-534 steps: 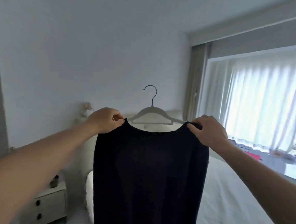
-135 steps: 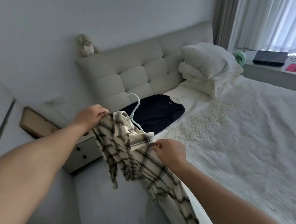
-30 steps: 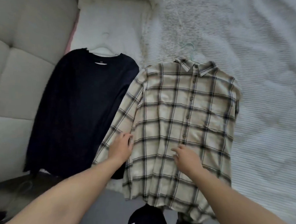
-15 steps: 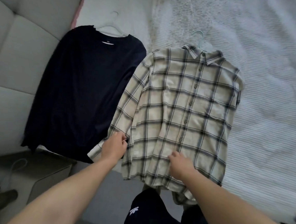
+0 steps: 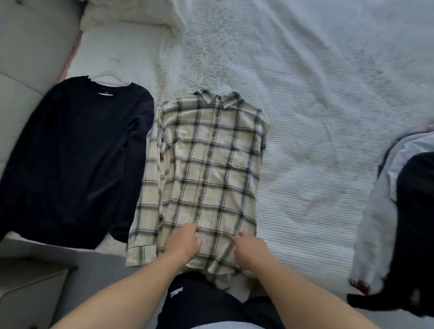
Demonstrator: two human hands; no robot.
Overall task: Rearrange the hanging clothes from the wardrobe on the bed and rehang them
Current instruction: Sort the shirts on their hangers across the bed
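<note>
A cream plaid shirt point(image 5: 208, 169) lies flat on the white bed point(image 5: 327, 99), still on its pale hanger point(image 5: 211, 79). To its left lies a dark navy sweater point(image 5: 75, 157) on a white hanger point(image 5: 109, 79). My left hand point(image 5: 183, 243) and my right hand point(image 5: 250, 250) both rest on the shirt's lower hem, fingers curled against the cloth near the front edge of the bed. Whether they pinch the fabric or only press it is unclear.
A padded headboard point(image 5: 20, 53) runs along the left, with folded white bedding point(image 5: 128, 6) at the top. A heap of white and black clothes point(image 5: 409, 217) lies at the bed's right edge. A nightstand point(image 5: 16, 287) stands at lower left.
My left hand moved from the shirt's left sleeve to its front hem, beside my right hand. The sleeve now lies straight along the shirt's side. My view shifted right, showing the clothes heap.
</note>
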